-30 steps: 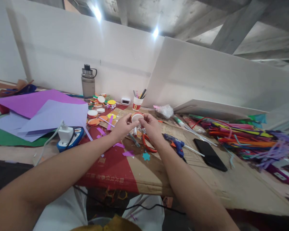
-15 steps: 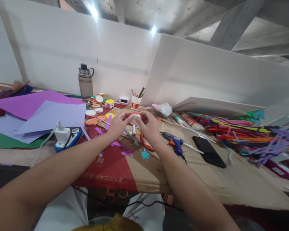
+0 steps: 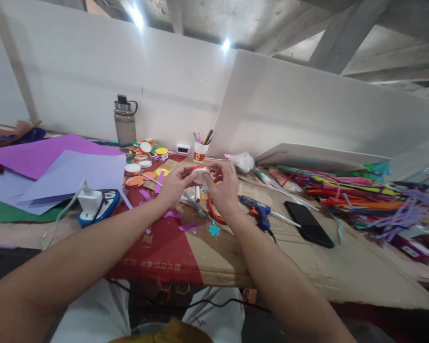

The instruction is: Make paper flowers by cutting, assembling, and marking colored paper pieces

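Note:
Between my two hands, above the middle of the cardboard-covered table, is a small round white disc with a red-orange edge [image 3: 200,174]. My left hand [image 3: 178,185] pinches its left side between thumb and fingers. On the right, the thumb of my right hand [image 3: 224,186] presses against the disc's near side, and the fingers curl behind it. Below my hands lie a white-and-red marker-like stick [image 3: 198,194], scissors with an orange handle [image 3: 214,212], a teal flower-shaped cutout [image 3: 214,229] and purple paper strips [image 3: 173,215].
A blue glue gun [image 3: 259,209] and a black phone [image 3: 309,224] lie to the right, near colourful pipe cleaners [image 3: 346,195]. Similar discs [image 3: 132,169], purple paper sheets [image 3: 80,171] and a blue power strip [image 3: 100,207] are left. A bottle [image 3: 125,124] and pen cup [image 3: 201,152] stand behind.
The fingers of my right hand have lifted and spread a little from the disc's far side. More of the red-orange edge shows. My left hand stays on the disc.

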{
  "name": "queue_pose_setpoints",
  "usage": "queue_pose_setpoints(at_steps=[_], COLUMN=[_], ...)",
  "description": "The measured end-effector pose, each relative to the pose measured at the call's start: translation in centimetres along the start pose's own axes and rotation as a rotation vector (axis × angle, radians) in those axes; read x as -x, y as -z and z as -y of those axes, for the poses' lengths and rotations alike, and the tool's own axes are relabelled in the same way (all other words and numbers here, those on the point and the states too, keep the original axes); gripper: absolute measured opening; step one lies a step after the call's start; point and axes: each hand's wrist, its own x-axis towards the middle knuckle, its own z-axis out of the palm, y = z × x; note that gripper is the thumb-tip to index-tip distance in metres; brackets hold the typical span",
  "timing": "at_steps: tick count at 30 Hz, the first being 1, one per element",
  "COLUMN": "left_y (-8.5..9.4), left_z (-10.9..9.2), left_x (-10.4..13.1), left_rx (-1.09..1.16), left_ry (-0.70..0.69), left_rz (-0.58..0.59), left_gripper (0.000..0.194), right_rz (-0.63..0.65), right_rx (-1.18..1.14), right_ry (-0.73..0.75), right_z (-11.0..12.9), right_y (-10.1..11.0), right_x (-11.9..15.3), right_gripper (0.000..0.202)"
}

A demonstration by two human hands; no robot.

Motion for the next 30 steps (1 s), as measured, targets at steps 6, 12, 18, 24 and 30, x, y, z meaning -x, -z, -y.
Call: queue_pose_setpoints(at_steps=[6, 12, 18, 24, 30], left_y=[0.23, 0.34, 0.26, 0.32, 0.49], left_z=[0.20, 0.38, 0.44, 0.62, 0.38], left_x=[-0.07, -0.06, -0.02, -0.11, -0.11], left_rx=[-0.008, 0.047, 0.056, 0.024, -0.065], left_ry=[-0.033, -0.051, -0.054, -0.040, -0.033], left_rz=[0.044, 0.081, 0.082, 0.060, 0.062], left_gripper=[0.029, 0.023, 0.021, 0.024, 0.029], right_rz=[-0.028, -0.021, -0.023, 0.005, 0.061], right_rx=[0.035, 0.060, 0.061, 0.074, 0.049], right_ry=[0.053, 0.068, 0.079, 0.087, 0.067], right_z=[0.30, 0.25, 0.14, 0.15, 0.12], right_y=[0.09, 0.04, 0.03, 0.06, 0.02], right_x=[-0.13, -0.11, -0.13, -0.07, -0.15], right_gripper=[0.012, 0.010, 0.011, 0.008, 0.005])
